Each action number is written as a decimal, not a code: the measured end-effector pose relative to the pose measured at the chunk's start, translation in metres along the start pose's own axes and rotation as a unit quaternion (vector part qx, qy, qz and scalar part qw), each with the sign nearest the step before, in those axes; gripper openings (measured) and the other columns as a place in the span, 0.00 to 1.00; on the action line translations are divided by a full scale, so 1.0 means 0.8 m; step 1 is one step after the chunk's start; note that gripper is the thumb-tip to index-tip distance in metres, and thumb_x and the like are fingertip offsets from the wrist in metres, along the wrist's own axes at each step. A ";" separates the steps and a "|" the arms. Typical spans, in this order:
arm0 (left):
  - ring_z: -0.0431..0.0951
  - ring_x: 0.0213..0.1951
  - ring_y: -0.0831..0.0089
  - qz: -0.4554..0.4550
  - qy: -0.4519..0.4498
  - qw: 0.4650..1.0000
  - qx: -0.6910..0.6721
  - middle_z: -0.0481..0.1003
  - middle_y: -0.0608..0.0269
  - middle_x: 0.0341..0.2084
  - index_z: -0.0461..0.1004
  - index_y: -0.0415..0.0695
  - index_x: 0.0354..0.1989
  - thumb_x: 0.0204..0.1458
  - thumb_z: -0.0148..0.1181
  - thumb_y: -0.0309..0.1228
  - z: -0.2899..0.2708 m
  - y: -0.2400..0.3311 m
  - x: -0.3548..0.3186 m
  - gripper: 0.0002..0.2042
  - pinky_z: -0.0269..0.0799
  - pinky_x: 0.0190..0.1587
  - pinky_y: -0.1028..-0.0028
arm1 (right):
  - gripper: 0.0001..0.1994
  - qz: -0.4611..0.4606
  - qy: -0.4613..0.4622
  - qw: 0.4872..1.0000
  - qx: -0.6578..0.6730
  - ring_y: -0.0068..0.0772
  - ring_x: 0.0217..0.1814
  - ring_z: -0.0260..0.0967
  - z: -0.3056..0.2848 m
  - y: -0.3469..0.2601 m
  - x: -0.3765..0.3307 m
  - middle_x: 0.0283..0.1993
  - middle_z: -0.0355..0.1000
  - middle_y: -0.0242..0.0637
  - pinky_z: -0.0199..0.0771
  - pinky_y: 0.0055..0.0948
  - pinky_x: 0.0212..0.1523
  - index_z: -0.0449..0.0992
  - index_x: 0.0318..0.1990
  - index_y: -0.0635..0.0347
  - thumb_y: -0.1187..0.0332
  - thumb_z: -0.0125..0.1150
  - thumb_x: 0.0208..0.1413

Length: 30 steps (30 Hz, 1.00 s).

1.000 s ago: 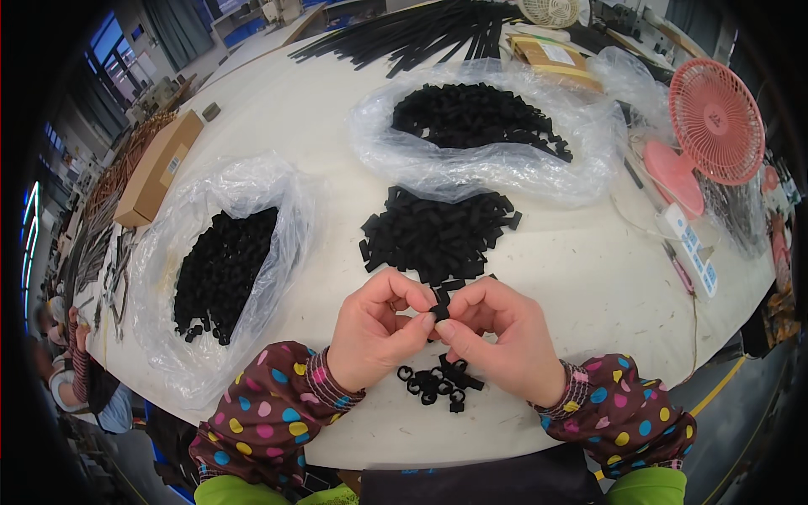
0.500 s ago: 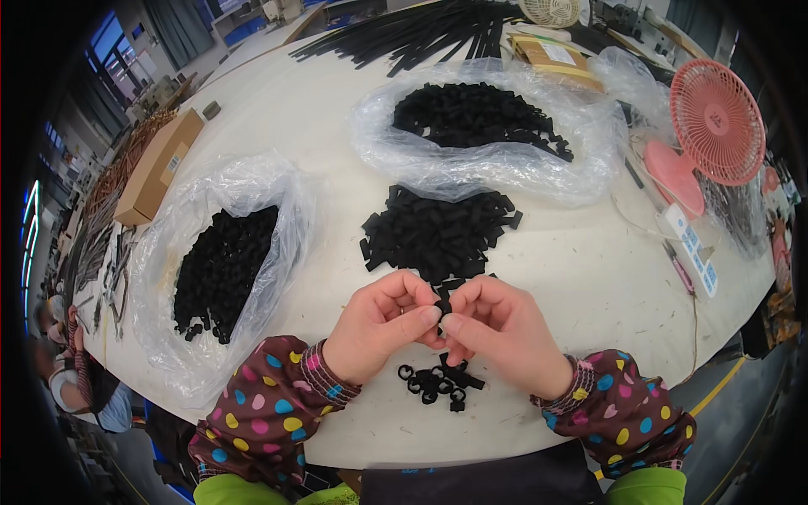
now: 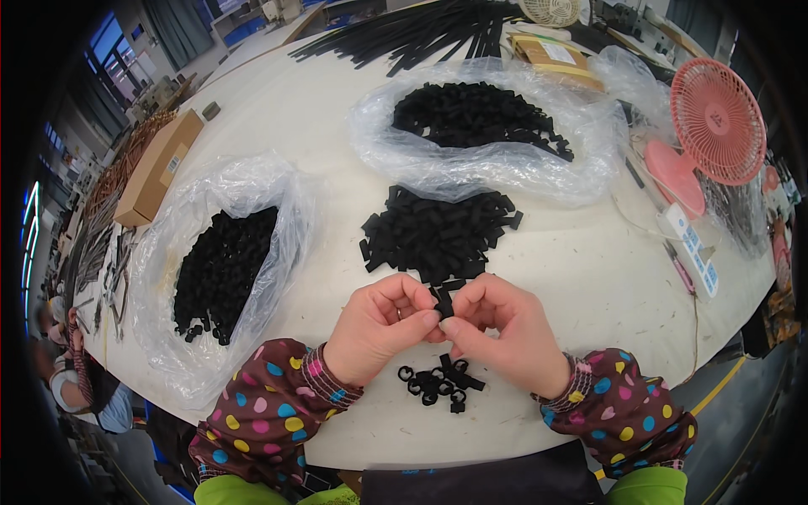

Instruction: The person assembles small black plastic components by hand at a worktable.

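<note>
Between the fingertips of both hands is a small black strip piece (image 3: 443, 301). My left hand (image 3: 385, 316) pinches it from the left, thumb against the fingers. From the other side my right hand (image 3: 497, 328) pinches the same piece, the thumbs almost meeting. Part of the piece is hidden by the fingers. Just beyond the hands lies a heap of short black pieces (image 3: 438, 227). On the near side, below the hands, is a small cluster of black rings (image 3: 433, 387) with a few flat black pieces among them.
A clear plastic bag (image 3: 286, 194) with small black parts lies left; another clear bag (image 3: 589, 177) with black pieces lies beyond the heap. A cardboard box (image 3: 160, 168), long black strips (image 3: 421, 34), a pink fan (image 3: 715, 122) and pink-handled snips (image 3: 680, 268) surround them. Another person (image 3: 80, 379) is far left.
Both hands stay together at nearly the same spot, with small finger shifts around the black piece. More of the piece shows above the thumbs now.
</note>
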<state>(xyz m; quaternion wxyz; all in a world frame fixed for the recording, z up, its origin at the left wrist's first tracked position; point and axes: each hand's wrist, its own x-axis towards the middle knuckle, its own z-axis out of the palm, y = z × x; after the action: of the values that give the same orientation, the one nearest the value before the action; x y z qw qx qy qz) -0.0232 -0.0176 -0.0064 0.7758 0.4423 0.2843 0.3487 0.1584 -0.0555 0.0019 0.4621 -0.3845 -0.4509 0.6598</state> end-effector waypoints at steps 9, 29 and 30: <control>0.71 0.34 0.83 0.127 0.067 0.960 0.241 0.69 0.68 0.29 0.67 0.38 0.34 0.49 0.56 0.19 0.008 0.000 0.002 0.06 0.71 0.36 0.81 | 0.06 -0.226 0.051 0.879 -0.416 0.19 0.22 0.70 -0.001 0.002 0.002 0.25 0.70 0.26 0.65 0.18 0.21 0.68 0.28 0.57 0.71 0.61 0.47; 0.74 0.24 0.75 0.050 -0.143 0.807 0.570 0.73 0.64 0.27 0.74 0.44 0.33 0.45 0.60 0.26 0.006 0.021 -0.007 0.06 0.70 0.24 0.77 | 0.05 -0.164 -0.079 0.852 -0.492 0.31 0.26 0.68 -0.036 0.006 0.010 0.27 0.69 0.34 0.68 0.26 0.28 0.74 0.33 0.59 0.72 0.58 0.47; 0.73 0.24 0.76 0.098 -0.097 0.821 0.554 0.73 0.64 0.27 0.74 0.44 0.33 0.45 0.60 0.25 0.012 0.028 -0.009 0.07 0.70 0.24 0.77 | 0.04 -0.193 -0.109 0.837 -0.500 0.33 0.26 0.68 -0.037 0.010 0.010 0.26 0.69 0.34 0.67 0.28 0.29 0.74 0.32 0.58 0.71 0.58 0.47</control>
<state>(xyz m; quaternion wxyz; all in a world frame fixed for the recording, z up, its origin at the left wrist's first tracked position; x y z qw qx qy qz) -0.0267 -0.0200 0.0187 0.3852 0.8546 0.3082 0.1622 0.1814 -0.0420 -0.0156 0.2725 -0.3939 -0.8321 0.2797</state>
